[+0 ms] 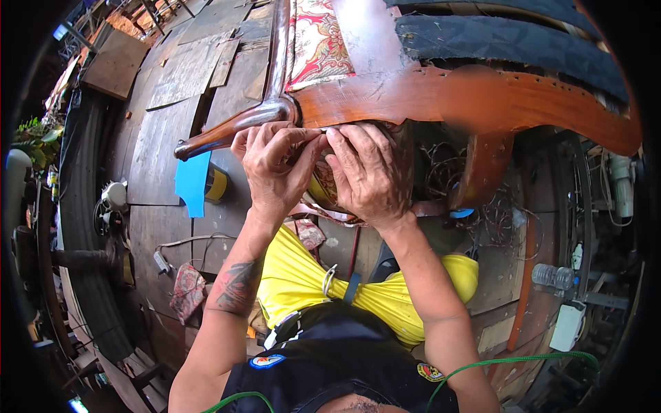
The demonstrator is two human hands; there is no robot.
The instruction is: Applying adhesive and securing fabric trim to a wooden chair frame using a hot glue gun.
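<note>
Just below the lower edge of an orange-brown wooden chair rail (365, 96), my left hand (275, 165) and my right hand (361, 172) meet at the fingertips. Both have fingers bent in against the edge; whatever small item they pinch is too small to name. Behind my fingers is patterned fabric (323, 180), partly hidden. Red and cream floral upholstery (320, 45) lies beyond the rail, beside a dark polished leg (213, 135) that ends left of my left hand. Dark webbing straps (496, 41) cross the upper right.
A blue cut shape (189, 186) stands by a yellow-banded container (215, 184) on wooden boards (155, 172). Fabric scraps (188, 292) lie below left. Tangled cords (499, 224), a plastic bottle (551, 275) and a white box (568, 323) are at right. My yellow-clad legs (289, 275) are below my hands.
</note>
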